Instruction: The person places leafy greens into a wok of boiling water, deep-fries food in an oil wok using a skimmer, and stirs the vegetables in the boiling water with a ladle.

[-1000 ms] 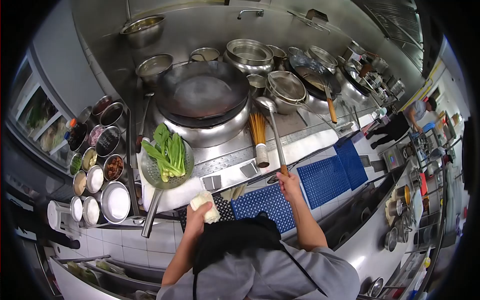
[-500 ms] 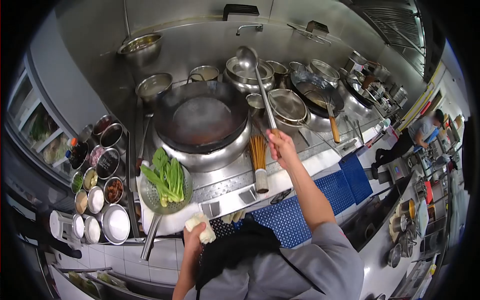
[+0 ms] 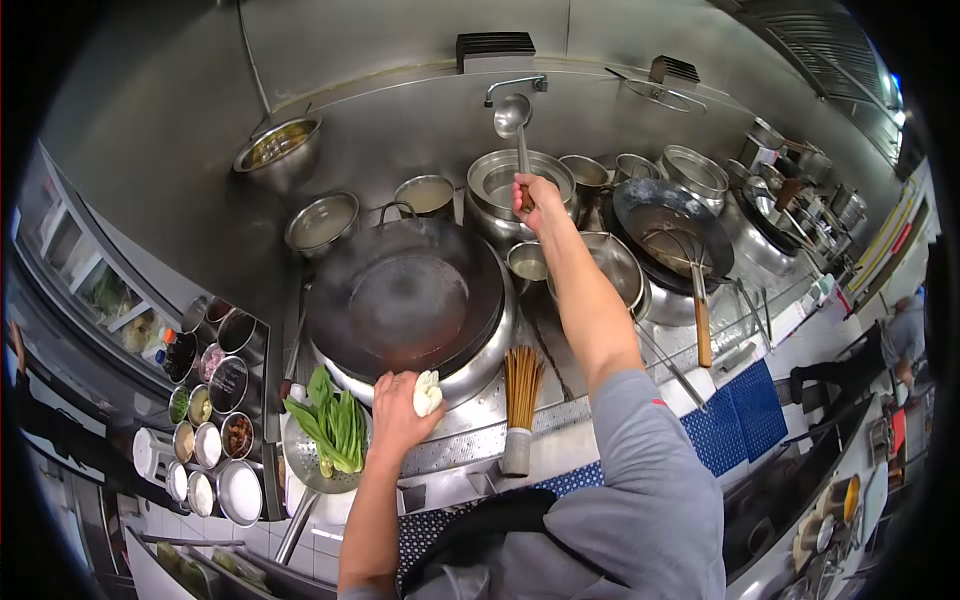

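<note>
My right hand (image 3: 537,197) grips the handle of a long metal ladle (image 3: 512,117), its bowl raised near the wall faucet (image 3: 516,86). At the near rim of a large dark wok (image 3: 410,290) is my left hand (image 3: 402,412), closed round a folded white cloth (image 3: 427,394). Faint steam hangs over the wok, which holds no food that I can see. Left of my left hand, leafy greens (image 3: 335,425) lie on a perforated strainer (image 3: 302,462). A bamboo brush (image 3: 520,410) stands to the right of the wok's base.
Metal bowls of ingredients (image 3: 240,492) crowd the left side. Pots (image 3: 425,196) line the back, and a second wok (image 3: 672,230) with a wooden-handled tool sits at right. A metal bowl (image 3: 277,147) is at the upper left. Another person (image 3: 880,345) stands far right.
My right hand has lifted the ladle and reached forward toward the faucet. My left hand has moved with the cloth from the counter's front up to the wok's near rim. The view has shifted.
</note>
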Demonstrator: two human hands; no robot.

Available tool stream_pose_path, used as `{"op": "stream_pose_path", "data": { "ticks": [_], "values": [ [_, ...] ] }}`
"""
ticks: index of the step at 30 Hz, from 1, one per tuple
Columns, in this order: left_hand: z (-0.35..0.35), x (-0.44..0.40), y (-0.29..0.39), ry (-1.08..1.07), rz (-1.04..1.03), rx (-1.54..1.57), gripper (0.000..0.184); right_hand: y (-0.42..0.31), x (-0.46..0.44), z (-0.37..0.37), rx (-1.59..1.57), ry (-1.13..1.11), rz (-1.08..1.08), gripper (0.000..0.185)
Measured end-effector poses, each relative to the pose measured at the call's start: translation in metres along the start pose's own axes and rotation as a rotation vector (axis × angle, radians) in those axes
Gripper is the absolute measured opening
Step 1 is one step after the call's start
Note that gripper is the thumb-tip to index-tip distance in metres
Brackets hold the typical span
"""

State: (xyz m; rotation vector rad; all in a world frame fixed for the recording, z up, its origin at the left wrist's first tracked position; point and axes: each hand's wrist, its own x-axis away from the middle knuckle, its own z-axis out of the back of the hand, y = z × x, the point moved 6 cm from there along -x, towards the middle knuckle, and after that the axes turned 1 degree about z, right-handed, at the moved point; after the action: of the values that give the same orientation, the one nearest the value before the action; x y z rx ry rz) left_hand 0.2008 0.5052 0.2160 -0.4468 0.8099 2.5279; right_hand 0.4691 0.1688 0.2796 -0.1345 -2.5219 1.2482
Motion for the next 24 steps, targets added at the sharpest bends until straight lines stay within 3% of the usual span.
{"op": "stream_pose_path", "data": {
  "ticks": [4, 7, 11, 14, 19, 21, 24],
  "values": [
    [-0.004, -0.010, -0.002, -0.013, 0.054, 0.027, 0.041, 0.003, -0.017, -0.010, -0.508, -0.344, -0.167, 0.015],
    [-0.001, -0.011, -0.005, -0.077, 0.064, 0.050, 0.043, 0.019, 0.023, 0.021, -0.732, -0.541, -0.250, 0.012],
    [-0.001, -0.009, -0.008, -0.111, -0.065, 0.061, 0.044, 0.010, 0.057, 0.085, 0.411, 0.070, 0.247, 0.004],
    [-0.001, -0.003, -0.004, -0.163, -0.117, -0.004, 0.045, 0.008, 0.092, 0.105, 0.627, 0.076, 0.288, 0.012],
    [-0.007, 0.007, -0.015, -0.134, -0.231, -0.036, 0.049, 0.021, 0.211, 0.099, 0.759, 0.145, 0.335, 0.048],
    [-0.007, 0.009, -0.017, -0.174, -0.245, -0.040, 0.049, 0.037, 0.258, 0.090, 0.773, 0.040, 0.254, 0.063],
    [-0.007, 0.014, -0.022, -0.130, -0.275, -0.027, 0.048, 0.070, 0.317, 0.091, 0.824, -0.003, 0.252, 0.062]
  ]
}}
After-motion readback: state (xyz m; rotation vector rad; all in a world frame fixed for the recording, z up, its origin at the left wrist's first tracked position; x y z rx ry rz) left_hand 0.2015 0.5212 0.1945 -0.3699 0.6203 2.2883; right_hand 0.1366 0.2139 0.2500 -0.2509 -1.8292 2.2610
